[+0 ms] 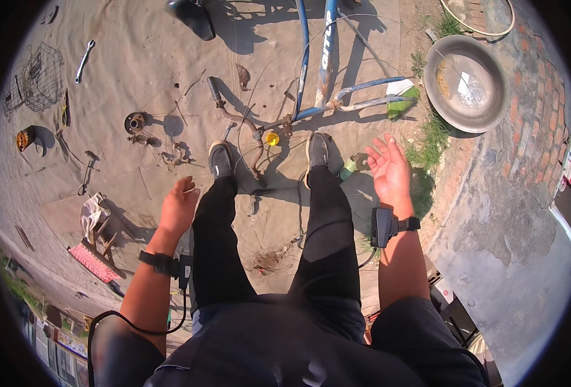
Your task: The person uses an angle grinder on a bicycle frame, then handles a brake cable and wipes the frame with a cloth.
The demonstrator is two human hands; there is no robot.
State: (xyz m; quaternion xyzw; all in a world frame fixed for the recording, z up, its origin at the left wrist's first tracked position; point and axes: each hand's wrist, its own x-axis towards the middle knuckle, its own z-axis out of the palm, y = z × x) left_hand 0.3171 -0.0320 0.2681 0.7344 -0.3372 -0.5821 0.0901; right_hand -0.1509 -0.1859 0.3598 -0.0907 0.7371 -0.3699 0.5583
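My left hand [179, 205] hangs empty beside my left leg, its fingers loosely curled but apart. My right hand [387, 166] is palm up, fingers spread, holding nothing, near a green object [348, 169] on the ground. Ahead of my shoes lies a blue bicycle frame [308, 111], with a rusty handlebar [256, 148] and a small yellow piece [272, 138] by it. A wrench [85, 61], a round metal hub [135, 124] and several small rusty parts [175, 155] lie on the tan ground sheet [137, 84] to the left.
A metal basin [440, 87] sits at the upper right beside grass and a brick-and-concrete path [505, 226]. A black saddle [192, 16] lies at the top. On the left are a wire basket [33, 80], a stool with cloth [95, 219] and a tin can [26, 138].
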